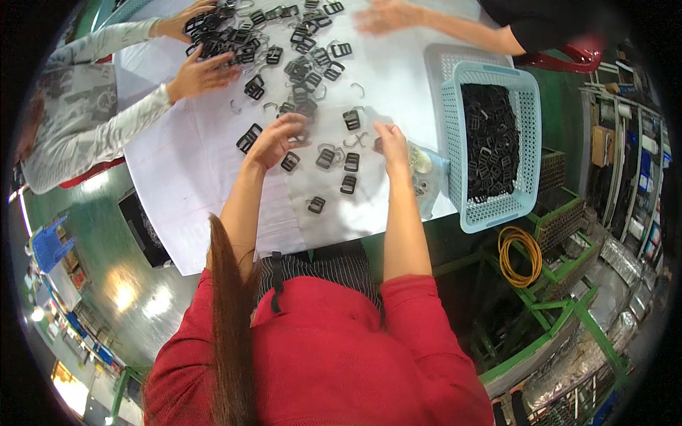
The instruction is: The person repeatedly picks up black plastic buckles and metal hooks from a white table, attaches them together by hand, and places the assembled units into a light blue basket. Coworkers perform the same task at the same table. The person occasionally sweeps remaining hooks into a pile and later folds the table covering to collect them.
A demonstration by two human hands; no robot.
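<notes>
My red sleeves and a long strand of my hair fill the view at 6 o'clock, and both bare forearms run up from there onto the white worktop. My left hand rests at about 11 o'clock from centre, its fingers curled down over small black buckles; whether they pinch one I cannot tell, since the knuckles hide the tips. My right hand sits at about 12 o'clock, fingers drawn together on a dark buckle piece at their tips. Between the two hands lie loose black buckles, and a few more lie just below them. A bent metal wire piece lies just beside my right fingers. A clear bag lies at 2 o'clock of my right wrist, touching the pale blue basket, which is filled with black buckles. At 12 o'clock a large heap of buckles covers the far worktop, where two co-workers' hands reach into it.
</notes>
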